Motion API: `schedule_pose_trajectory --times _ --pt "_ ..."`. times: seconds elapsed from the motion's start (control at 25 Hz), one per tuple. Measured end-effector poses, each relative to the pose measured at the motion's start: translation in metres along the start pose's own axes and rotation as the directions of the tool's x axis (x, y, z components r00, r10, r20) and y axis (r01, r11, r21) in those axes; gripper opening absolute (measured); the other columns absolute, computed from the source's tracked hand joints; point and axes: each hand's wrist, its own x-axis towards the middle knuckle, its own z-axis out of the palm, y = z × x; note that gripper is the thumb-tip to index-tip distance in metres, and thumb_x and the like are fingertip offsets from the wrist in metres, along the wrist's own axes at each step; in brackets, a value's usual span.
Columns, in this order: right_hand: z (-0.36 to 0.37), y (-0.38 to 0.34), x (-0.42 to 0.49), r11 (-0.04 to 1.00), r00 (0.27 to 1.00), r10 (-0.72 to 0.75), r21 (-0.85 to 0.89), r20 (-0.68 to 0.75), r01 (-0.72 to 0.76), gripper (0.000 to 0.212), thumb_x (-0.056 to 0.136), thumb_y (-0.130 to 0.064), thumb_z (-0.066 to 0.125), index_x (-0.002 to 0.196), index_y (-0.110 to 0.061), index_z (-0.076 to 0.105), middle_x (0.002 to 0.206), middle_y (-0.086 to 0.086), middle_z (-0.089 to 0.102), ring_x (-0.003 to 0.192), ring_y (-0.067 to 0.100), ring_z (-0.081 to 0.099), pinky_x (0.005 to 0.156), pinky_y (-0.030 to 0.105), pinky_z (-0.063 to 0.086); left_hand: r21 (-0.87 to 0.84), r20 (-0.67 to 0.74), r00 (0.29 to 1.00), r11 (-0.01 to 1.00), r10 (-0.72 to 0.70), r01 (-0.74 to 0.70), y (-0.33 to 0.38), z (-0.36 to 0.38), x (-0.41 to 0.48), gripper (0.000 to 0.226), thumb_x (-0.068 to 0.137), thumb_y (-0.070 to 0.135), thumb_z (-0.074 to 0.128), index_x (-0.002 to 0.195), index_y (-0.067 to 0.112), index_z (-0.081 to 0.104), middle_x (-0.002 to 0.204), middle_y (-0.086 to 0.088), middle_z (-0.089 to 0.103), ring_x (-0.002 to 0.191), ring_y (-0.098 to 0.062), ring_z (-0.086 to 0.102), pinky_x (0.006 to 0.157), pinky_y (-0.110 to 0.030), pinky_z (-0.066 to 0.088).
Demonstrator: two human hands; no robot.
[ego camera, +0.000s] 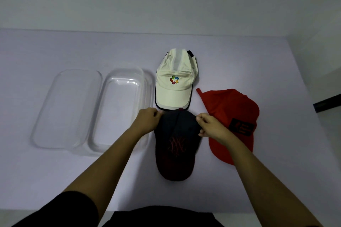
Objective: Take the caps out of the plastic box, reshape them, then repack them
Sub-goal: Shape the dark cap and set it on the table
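Note:
A dark navy cap (176, 145) with a red stitched logo lies on the table, brim toward me. My left hand (148, 120) pinches the crown's left side and my right hand (209, 125) pinches its right side. Beyond it lies a cream cap (174, 81) with a coloured logo, brim toward me, resting on another dark-edged cap. A red cap (231, 116) with a dark patch lies flattened to the right. The clear plastic box (103, 116) stands left of the caps with nothing inside.
The box's clear lid (66, 108) lies flat left of the box. The pale table (239, 180) ends at a wall behind and at an edge on the right, where a dark object (326, 104) shows.

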Motion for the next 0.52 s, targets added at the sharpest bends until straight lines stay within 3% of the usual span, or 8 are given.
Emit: schedule_pose_trajectory --times 0.08,0.24,0.32,0.4,0.44,0.52 --pt "-0.002 0.001 -0.001 0.996 0.999 -0.044 -0.082 -0.015 0.042 0.02 0.096 -0.02 0.047 0.079 -0.012 0.054 0.069 0.0 0.047 0.06 0.01 0.049 0.062 0.023 0.053 0.064 0.028 0.999 0.998 0.024 -0.026 -0.004 -0.003 -0.003 0.04 0.098 0.029 0.042 0.071 0.002 0.054 0.07 -0.014 0.057 0.067 -0.022 0.053 0.062 -0.029 0.041" --pt "0.003 -0.004 -0.005 0.976 0.99 -0.1 -0.203 -0.1 0.079 0.02 0.095 -0.022 0.05 0.093 -0.005 0.061 0.068 0.001 0.055 0.061 0.015 0.056 0.067 0.033 0.055 0.085 -0.004 1.0 0.996 0.027 -0.027 -0.001 -0.003 -0.012 0.043 0.098 0.023 0.041 0.057 0.008 0.04 0.061 -0.011 0.051 0.068 -0.029 0.053 0.061 -0.03 0.039" --pt "0.002 -0.005 -0.009 0.978 0.993 -0.083 -0.196 -0.081 0.066 0.021 0.098 -0.02 0.043 0.099 -0.008 0.06 0.068 0.003 0.054 0.06 0.014 0.054 0.061 0.029 0.054 -0.038 0.0 1.0 0.999 -0.025 0.025 -0.004 -0.007 -0.014 0.032 0.096 0.018 0.042 0.07 0.003 0.053 0.075 -0.019 0.064 0.073 -0.032 0.065 0.063 -0.03 0.046" --pt "0.0 -0.003 -0.015 0.983 1.0 -0.012 -0.181 -0.023 0.008 0.023 0.098 -0.014 0.04 0.107 -0.005 0.059 0.07 0.004 0.052 0.06 0.013 0.051 0.054 0.02 0.051 -0.146 0.052 0.997 0.987 -0.064 0.071 -0.008 -0.013 -0.018 0.021 0.092 0.008 0.044 0.096 0.002 0.063 0.094 -0.018 0.068 0.086 -0.031 0.069 0.074 -0.031 0.056" --pt "0.0 -0.001 -0.017 0.976 1.0 0.007 -0.216 -0.011 -0.01 0.023 0.097 -0.011 0.041 0.108 -0.001 0.059 0.071 0.005 0.054 0.062 0.014 0.053 0.056 0.022 0.052 -0.149 0.088 0.994 0.986 -0.061 0.073 -0.009 -0.013 -0.021 0.025 0.091 0.004 0.045 0.108 0.002 0.063 0.102 -0.016 0.067 0.091 -0.031 0.069 0.082 -0.035 0.056" --pt "0.001 0.003 -0.017 0.921 0.997 -0.041 -0.388 -0.071 0.01 0.021 0.094 -0.007 0.044 0.101 0.003 0.061 0.078 0.012 0.06 0.072 0.025 0.062 0.07 0.039 0.057 -0.064 0.091 0.996 0.998 -0.023 0.029 -0.012 -0.01 -0.026 0.029 0.089 0.0 0.047 0.115 0.0 0.061 0.107 -0.017 0.066 0.094 -0.032 0.068 0.087 -0.04 0.055"
